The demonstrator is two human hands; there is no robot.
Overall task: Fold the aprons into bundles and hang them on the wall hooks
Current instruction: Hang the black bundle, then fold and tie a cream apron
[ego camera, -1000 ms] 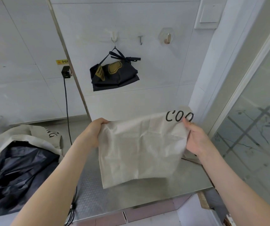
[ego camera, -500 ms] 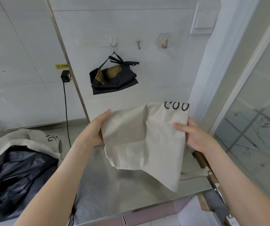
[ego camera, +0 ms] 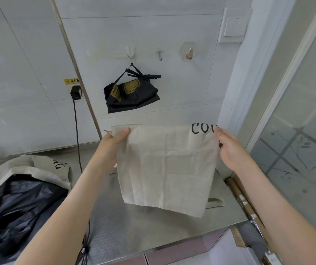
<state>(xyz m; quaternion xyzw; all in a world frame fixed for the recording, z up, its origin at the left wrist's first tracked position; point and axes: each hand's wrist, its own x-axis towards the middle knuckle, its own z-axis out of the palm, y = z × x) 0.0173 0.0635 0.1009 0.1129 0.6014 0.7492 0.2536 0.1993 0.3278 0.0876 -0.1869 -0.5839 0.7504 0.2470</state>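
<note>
The steel counter (ego camera: 153, 236) fills the lower middle of the frame. Its front edge runs along the bottom and its right end stops beside a glass door. A pile (ego camera: 19, 197) of unfolded aprons lies on it at lower left.

The beige apron (ego camera: 168, 169) hangs at centre frame as a flat, part-folded panel, held above the counter by its top edge. That edge runs left to right and the longer side drops toward the counter. The black bundle (ego camera: 132, 96) hangs on the wall at upper centre, just above and left of the panel.

The left hand (ego camera: 113, 148) pinches the top left corner with its thumb on the near face. The right hand (ego camera: 229, 150) grips the top right corner beside the printed letters. Both hands sit level, with the panel stretched between them.

The bundle hangs from the left hook (ego camera: 131, 54). The middle hook (ego camera: 160, 55) and right hook (ego camera: 189, 53) are bare, above the panel and probably nearer the right hand. The next fold likely brings one corner across to the other, and nothing stands between the hands.
</note>
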